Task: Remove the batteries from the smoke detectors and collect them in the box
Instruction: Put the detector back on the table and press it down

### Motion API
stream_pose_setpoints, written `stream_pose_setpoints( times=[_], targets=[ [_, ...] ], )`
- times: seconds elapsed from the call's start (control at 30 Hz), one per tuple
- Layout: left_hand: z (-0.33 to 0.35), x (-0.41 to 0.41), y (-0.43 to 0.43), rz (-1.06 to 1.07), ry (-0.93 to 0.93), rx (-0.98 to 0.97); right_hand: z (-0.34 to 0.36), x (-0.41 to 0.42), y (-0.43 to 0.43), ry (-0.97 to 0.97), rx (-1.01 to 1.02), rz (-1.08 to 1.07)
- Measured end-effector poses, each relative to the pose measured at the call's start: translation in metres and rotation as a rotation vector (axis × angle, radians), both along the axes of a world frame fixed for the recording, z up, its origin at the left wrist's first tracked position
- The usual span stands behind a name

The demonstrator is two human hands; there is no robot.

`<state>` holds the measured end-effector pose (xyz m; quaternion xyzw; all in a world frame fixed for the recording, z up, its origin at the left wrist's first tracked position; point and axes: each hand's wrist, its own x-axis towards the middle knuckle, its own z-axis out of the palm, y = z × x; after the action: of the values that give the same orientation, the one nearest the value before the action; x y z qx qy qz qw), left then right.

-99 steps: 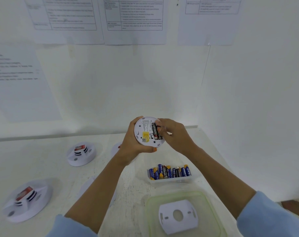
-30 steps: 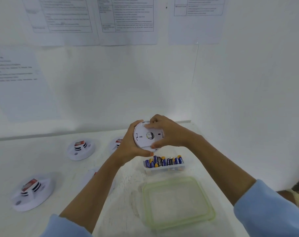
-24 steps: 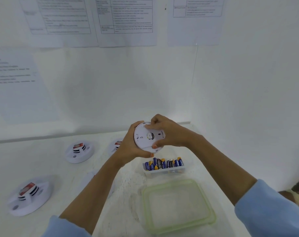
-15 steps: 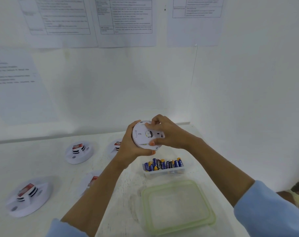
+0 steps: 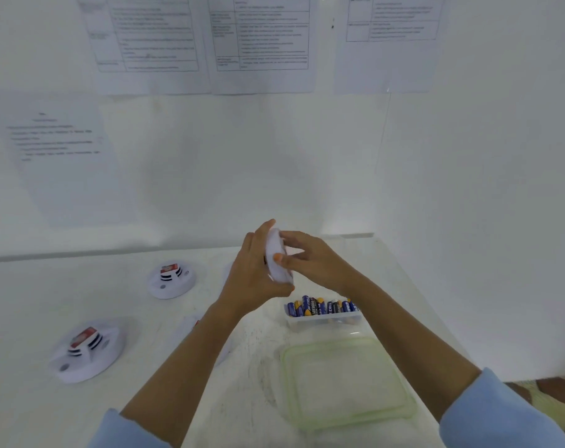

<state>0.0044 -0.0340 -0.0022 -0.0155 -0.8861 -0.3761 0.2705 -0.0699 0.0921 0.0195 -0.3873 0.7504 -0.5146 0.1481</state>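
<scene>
White table (image 5: 32, 302); left hand (image 5: 252, 279) grips smoke detector (image 5: 279, 271) edge-on, right hand (image 5: 316, 263) touches it open-fingered.

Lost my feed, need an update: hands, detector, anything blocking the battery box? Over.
Left hand grips smoke detector, held edge-on. Right hand open, fingertips touching it. Box of batteries open below the hands, lid lying nearer; nothing covers it.
</scene>
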Motion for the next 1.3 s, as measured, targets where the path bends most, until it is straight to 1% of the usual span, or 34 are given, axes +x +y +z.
stream_pose_setpoints(
  times=[0.1, 0.13, 0.17, 0.2, 0.23, 0.27, 0.3, 0.37, 0.4, 0.43, 0.57, 0.73, 0.87, 1.03, 1.13, 1.23, 1.3],
  targets=[
    [-0.003, 0.011, -0.008, 0.145, 0.068, -0.206, -0.006, 0.020, -0.017, -0.110, -0.178, -0.054],
    [-0.004, 0.016, -0.012, 0.169, 0.089, -0.241, -0.008, 0.026, -0.024, -0.145, -0.227, -0.078],
    [-0.002, 0.023, -0.016, 0.176, 0.102, -0.249, -0.010, 0.032, -0.031, -0.196, -0.267, -0.102],
    [-0.003, 0.031, -0.023, 0.162, 0.098, -0.198, -0.012, 0.036, -0.038, -0.272, -0.307, -0.131],
    [-0.004, 0.039, -0.032, 0.139, 0.074, -0.094, -0.013, 0.041, -0.046, -0.379, -0.358, -0.159],
    [-0.005, 0.050, -0.044, 0.115, 0.022, 0.075, -0.014, 0.045, -0.056, -0.496, -0.413, -0.176],
    [-0.004, 0.061, -0.057, 0.095, -0.044, 0.290, -0.014, 0.049, -0.066, -0.601, -0.464, -0.173],
    [-0.005, 0.082, -0.089, 0.012, -0.179, 0.696, -0.014, 0.057, -0.090, -0.728, -0.537, -0.141],
    [-0.006, 0.091, -0.105, -0.043, -0.225, 0.810, -0.014, 0.063, -0.104, -0.758, -0.550, -0.127],
    [-0.008, 0.099, -0.120, -0.079, -0.246, 0.864, -0.015, 0.070, -0.119, -0.773, -0.548, -0.124],
    [-0.018, 0.120, -0.182, -0.104, -0.195, 0.908, -0.023, 0.098, -0.181, -0.782, -0.488, -0.121],
    [-0.026, 0.145, -0.267, -0.154, -0.225, 0.837, -0.033, 0.121, -0.249, -0.704, -0.249, -0.056],
    [-0.040, 0.150, -0.316, -0.139, -0.260, 0.826, -0.052, 0.136, -0.292, -0.627, -0.257, -0.058],
    [-0.054, 0.143, -0.346, -0.152, -0.309, 0.772, -0.068, 0.139, -0.321, -0.574, -0.256, -0.124],
    [-0.064, 0.135, -0.356, -0.180, -0.338, 0.761, -0.076, 0.131, -0.333, -0.474, -0.178, -0.159],
    [-0.073, 0.126, -0.367, -0.164, -0.354, 0.773, -0.085, 0.121, -0.347, -0.392, -0.083, -0.198],
    [-0.080, 0.124, -0.375, -0.152, -0.377, 0.776, -0.091, 0.118, -0.357, -0.303, -0.017, -0.221]
  ],
)
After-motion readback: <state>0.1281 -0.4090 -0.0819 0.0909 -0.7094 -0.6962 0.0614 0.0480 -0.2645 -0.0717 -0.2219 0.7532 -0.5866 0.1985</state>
